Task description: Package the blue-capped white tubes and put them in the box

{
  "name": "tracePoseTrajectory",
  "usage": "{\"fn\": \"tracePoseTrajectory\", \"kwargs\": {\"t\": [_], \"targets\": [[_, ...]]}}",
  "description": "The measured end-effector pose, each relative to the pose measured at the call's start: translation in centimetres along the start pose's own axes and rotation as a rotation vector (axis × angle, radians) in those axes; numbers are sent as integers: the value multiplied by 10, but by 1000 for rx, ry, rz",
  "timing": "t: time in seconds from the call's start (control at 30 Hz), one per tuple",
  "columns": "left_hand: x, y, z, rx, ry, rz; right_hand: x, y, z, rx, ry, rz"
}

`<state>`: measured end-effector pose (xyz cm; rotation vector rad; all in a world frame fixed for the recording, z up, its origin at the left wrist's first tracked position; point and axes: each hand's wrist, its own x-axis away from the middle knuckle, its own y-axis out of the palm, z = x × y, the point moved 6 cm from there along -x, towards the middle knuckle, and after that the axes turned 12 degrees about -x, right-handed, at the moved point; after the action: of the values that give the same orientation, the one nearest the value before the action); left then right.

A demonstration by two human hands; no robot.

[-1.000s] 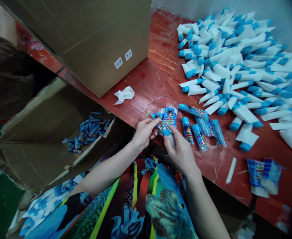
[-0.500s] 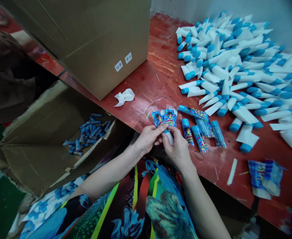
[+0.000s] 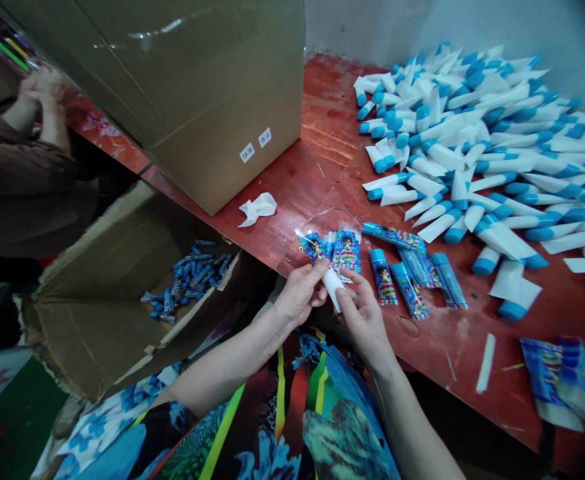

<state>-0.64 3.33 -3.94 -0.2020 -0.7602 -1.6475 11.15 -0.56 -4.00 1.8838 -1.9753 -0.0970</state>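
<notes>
My left hand (image 3: pixel 300 291) and my right hand (image 3: pixel 362 315) meet at the near edge of a red table (image 3: pixel 322 153), both pinched on one small white tube (image 3: pixel 332 288). A printed blue label (image 3: pixel 314 247) sticks out above my left fingers. Just beyond lie more printed labels (image 3: pixel 347 248). To the right rest several labelled tubes (image 3: pixel 406 267). A big heap of plain white tubes with blue caps (image 3: pixel 482 147) covers the far right of the table.
A large closed cardboard box (image 3: pixel 197 87) stands on the table at the left, a crumpled white tissue (image 3: pixel 258 207) before it. An open carton (image 3: pixel 122 287) below holds labelled tubes (image 3: pixel 190 279). Another person's hands (image 3: pixel 40 93) show at top left. Label sheets (image 3: pixel 565 377) lie at right.
The view has shifted down and right. My hands stayed together on the tube; its blue cap, visible a second ago, is now covered by my fingers. Another person's hands came into view top left.
</notes>
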Motion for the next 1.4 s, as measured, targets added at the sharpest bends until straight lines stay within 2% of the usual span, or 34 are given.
{"fn": "tracePoseTrajectory", "kwargs": {"t": [0.17,0.3,0.43,0.6,0.7,0.77,0.87,0.93,1.03,1.17,1.4], "targets": [[4,2,2,25,0,-19,-4,9,-9,73,-119,57],[1,3,3,83,-27,-79,-6,9,-11,84,-101,12],[-1,2,0,65,-10,-28,-5,8,-8,141,-131,-11],[7,9,-11,43,-13,29,-2,12,-19,483,-291,27],[10,12,-15,24,-29,-7,-4,11,-23,565,-295,19],[9,9,-10,-5,-15,-16,-5,8,-23,530,-292,1],[3,-2,4,5,45,40,1,4,-20,402,-251,-57],[0,-6,10,33,60,43,6,1,-13,244,-145,-148],[1,-3,10,48,41,-27,12,-3,-2,27,41,-249],[4,4,-3,38,3,-75,8,-8,8,-132,165,-191],[4,5,-12,24,1,-83,1,-2,7,-155,174,-91]]}}
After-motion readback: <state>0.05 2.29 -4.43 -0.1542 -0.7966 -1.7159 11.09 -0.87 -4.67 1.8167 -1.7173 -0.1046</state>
